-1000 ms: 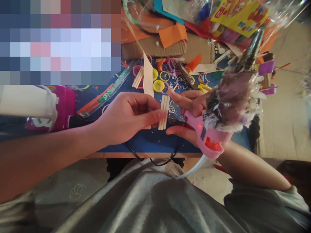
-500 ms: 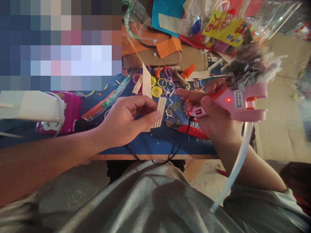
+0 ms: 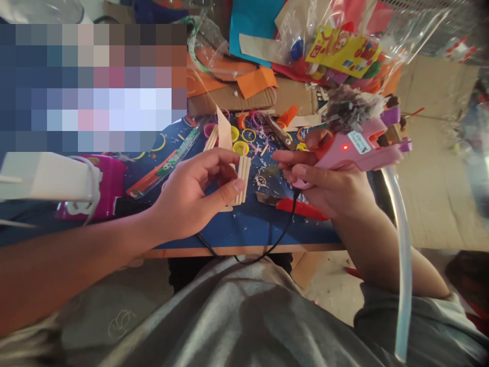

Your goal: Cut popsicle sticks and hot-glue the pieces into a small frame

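Note:
A small bundle of wooden sticks (image 3: 243, 178), lying side by side, is pinched between the thumb and fingers of my left hand (image 3: 204, 188). Above the blue table top, my right hand (image 3: 332, 186) grips a pink hot glue gun (image 3: 353, 153) with its red light lit. From the gun hangs a long translucent glue stick (image 3: 402, 265), and a black cord (image 3: 284, 229) runs down from its handle. Grey-white fluff (image 3: 355, 109) appears around the gun's far end. Below my right hand lies a red-handled tool (image 3: 300, 206), partly covered; its kind is unclear.
Yellow rings (image 3: 240, 148), scissors (image 3: 280, 131) and scraps litter the blue table (image 3: 237, 234). At left stand a white plug adapter (image 3: 46, 176) and a magenta socket box (image 3: 112, 178). Behind are orange paper (image 3: 256, 81) and a plastic bag with a yellow label (image 3: 342, 51). Cardboard (image 3: 435, 204) lies right.
The glue gun has turned in my right hand, its lit side tilting and its hanging glue stick swinging right. My left hand keeps the sticks, shifted slightly left in view.

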The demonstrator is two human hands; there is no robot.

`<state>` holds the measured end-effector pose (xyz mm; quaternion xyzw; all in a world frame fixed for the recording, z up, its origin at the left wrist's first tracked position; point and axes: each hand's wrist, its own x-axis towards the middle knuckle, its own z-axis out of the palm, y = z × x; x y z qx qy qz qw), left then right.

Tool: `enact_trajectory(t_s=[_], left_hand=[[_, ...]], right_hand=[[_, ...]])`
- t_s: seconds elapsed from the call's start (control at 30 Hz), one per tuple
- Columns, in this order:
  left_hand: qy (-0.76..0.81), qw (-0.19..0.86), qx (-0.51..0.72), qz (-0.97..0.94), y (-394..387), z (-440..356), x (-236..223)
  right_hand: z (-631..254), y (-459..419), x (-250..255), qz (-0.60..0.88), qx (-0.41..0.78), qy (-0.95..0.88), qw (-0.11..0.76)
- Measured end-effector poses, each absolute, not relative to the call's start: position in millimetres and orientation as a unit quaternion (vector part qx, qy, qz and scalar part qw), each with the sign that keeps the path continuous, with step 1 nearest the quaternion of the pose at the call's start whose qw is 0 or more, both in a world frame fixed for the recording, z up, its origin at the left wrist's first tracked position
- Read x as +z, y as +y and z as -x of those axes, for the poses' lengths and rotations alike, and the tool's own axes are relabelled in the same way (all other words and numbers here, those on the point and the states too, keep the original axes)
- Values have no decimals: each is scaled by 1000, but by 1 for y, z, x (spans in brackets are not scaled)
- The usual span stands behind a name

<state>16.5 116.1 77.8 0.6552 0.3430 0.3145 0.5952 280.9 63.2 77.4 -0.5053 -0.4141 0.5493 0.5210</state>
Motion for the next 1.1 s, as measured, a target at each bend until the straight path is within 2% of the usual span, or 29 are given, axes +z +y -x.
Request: enact_trajectory(t_s=[0.33,0.63,0.97,1.1], left_hand=[[352,590,297,-663,115,-16,82],[343,584,297,-673,114,-15,80],[295,553,222,-747,111,-18,82],[305,528,212,-764,111,-18,83]], right_hand=[[-274,65,66,467,535,-420,565],[-276,65,64,485,558,-402,541],[-264,65,68,441,631,-410,489],[-261,66,66,460,588,-409,524]])
